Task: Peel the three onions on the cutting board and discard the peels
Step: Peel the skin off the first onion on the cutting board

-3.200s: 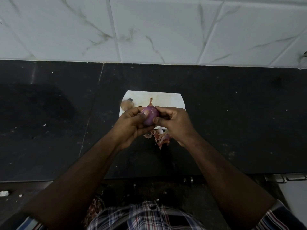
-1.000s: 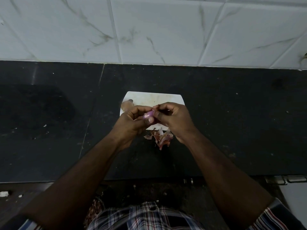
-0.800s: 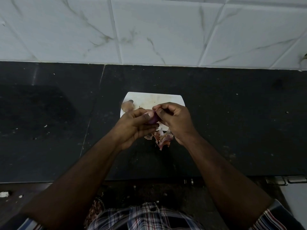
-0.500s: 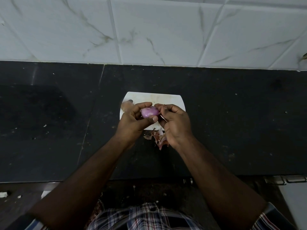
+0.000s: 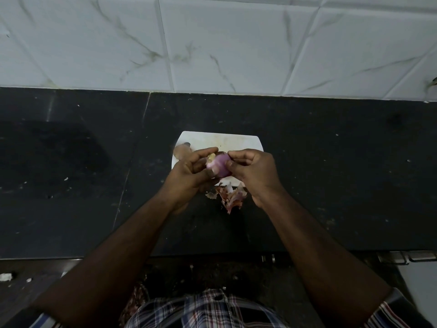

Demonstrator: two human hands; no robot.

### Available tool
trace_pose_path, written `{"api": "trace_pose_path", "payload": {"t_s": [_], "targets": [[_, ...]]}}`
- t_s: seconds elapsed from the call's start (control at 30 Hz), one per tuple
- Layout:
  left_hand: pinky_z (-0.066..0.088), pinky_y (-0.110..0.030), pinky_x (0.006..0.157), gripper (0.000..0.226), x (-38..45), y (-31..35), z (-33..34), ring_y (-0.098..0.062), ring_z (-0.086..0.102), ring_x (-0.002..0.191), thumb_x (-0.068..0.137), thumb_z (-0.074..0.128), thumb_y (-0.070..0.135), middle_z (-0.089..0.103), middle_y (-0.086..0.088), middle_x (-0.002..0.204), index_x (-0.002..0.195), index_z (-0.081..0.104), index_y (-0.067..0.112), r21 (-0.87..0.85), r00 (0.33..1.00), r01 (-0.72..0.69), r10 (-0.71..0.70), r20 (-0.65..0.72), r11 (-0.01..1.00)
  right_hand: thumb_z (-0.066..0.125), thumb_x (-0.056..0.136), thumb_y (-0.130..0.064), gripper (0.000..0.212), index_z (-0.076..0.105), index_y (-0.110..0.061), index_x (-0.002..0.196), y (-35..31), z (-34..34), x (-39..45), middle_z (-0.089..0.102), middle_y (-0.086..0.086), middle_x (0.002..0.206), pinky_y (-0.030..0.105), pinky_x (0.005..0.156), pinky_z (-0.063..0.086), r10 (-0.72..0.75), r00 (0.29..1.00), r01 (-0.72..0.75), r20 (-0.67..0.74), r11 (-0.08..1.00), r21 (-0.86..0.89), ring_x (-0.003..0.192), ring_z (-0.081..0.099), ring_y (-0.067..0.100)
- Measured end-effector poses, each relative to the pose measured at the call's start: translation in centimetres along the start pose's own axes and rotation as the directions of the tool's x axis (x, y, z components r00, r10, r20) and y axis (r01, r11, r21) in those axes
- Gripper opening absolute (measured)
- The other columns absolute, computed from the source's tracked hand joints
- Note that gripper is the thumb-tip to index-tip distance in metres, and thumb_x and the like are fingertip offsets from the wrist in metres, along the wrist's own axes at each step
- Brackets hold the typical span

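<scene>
a: where's the onion (image 5: pixel 218 167) right now?

b: held up between both hands, just above the near edge of the white cutting board (image 5: pixel 220 140). it's purple and mostly bare, with the pale root end turned toward the left hand (image 5: pixel 189 172).

a: how are the fingers on it?

b: the left hand's fingers are curled round the onion's left side, thumb underneath near the front. the right hand (image 5: pixel 254 172) has its fingers bent too, tips pressed against the onion's right side. whether it's pinching a strip of skin there, i can't tell.

a: and the other onions?

b: one brownish onion still in its skin (image 5: pixel 181 151) sits on the board's far left corner, partly hidden behind the left hand. a third i can't make out.

a: peels?

b: a small heap of peels (image 5: pixel 230 196), pinkish and papery, lies on the dark worktop (image 5: pixel 331 181) touching the board's near edge, under the hands.

a: where's the board on the worktop?

b: about the middle, nearer the far edge where the white marbled wall tiles (image 5: pixel 224 43) begin. a checked shirt (image 5: pixel 205 311) shows at the bottom.
</scene>
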State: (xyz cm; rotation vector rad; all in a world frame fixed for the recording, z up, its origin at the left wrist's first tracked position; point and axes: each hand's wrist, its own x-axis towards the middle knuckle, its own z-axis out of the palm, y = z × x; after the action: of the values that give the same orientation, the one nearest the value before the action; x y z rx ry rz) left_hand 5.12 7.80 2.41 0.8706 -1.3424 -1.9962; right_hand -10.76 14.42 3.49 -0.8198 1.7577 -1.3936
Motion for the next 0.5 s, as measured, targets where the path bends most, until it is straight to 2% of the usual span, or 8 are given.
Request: {"api": "trace_pose_path", "payload": {"t_s": [0.1,0.17,0.27,0.37,0.5], "targets": [[0.062,-0.039,0.081,0.037,0.26,0.28,0.00,-0.031,0.072,0.104,0.090,0.063,0.009,0.075,-0.010,0.113,0.126,0.062,0.007,-0.026,0.996,-0.033,0.031,-0.084,0.999,0.079,0.079,-0.002,0.024,0.076,-0.012,0.101,0.65,0.37,0.05,0.077,0.001,0.094,0.043,0.088,0.059,-0.090,0.995,0.090,-0.044,0.996,-0.013,0.091,0.073,0.014],[0.063,-0.040,0.080,0.029,0.38,0.22,0.33,-0.031,0.073,0.101,0.096,0.057,0.003,0.077,-0.006,0.105,0.125,0.062,0.001,-0.042,0.988,-0.057,0.051,-0.147,0.997,0.078,0.081,-0.002,0.029,0.074,-0.011,0.108,0.92,0.72,0.01,0.076,0.002,0.101,0.041,0.090,0.059,-0.097,0.994,0.097,-0.040,0.995,0.010,0.096,0.072,0.014],[0.063,-0.042,0.079,0.025,0.35,-0.20,0.70,-0.031,0.073,0.098,0.099,0.053,-0.001,0.077,-0.006,0.099,0.122,0.062,-0.005,-0.048,0.975,-0.064,0.052,-0.217,0.997,0.073,0.086,-0.004,0.039,0.067,-0.010,0.123,1.06,0.94,0.04,0.072,0.005,0.113,0.043,0.089,0.059,-0.037,0.998,0.035,0.053,0.999,0.035,0.105,0.070,0.017],[0.063,-0.037,0.074,0.021,0.39,-0.18,0.66,-0.027,0.074,0.094,0.099,0.054,-0.001,0.078,-0.004,0.097,0.117,0.064,-0.006,0.028,0.970,-0.089,0.093,-0.225,0.996,0.073,0.085,-0.001,0.038,0.067,-0.008,0.123,1.14,0.73,-0.08,0.072,0.007,0.112,0.043,0.084,0.061,-0.086,0.993,0.090,0.079,0.995,-0.046,0.102,0.070,0.017],[0.061,-0.030,0.071,0.015,0.50,0.55,0.73,-0.019,0.075,0.089,0.100,0.053,0.000,0.078,0.004,0.091,0.102,0.068,0.000,0.157,0.969,-0.126,0.155,-0.191,0.979,0.076,0.082,-0.004,0.039,0.069,-0.010,0.120,1.08,0.76,-0.73,0.072,-0.002,0.111,0.034,0.090,0.058,-0.212,0.977,0.211,0.015,0.960,-0.186,0.101,0.069,0.010]]}}
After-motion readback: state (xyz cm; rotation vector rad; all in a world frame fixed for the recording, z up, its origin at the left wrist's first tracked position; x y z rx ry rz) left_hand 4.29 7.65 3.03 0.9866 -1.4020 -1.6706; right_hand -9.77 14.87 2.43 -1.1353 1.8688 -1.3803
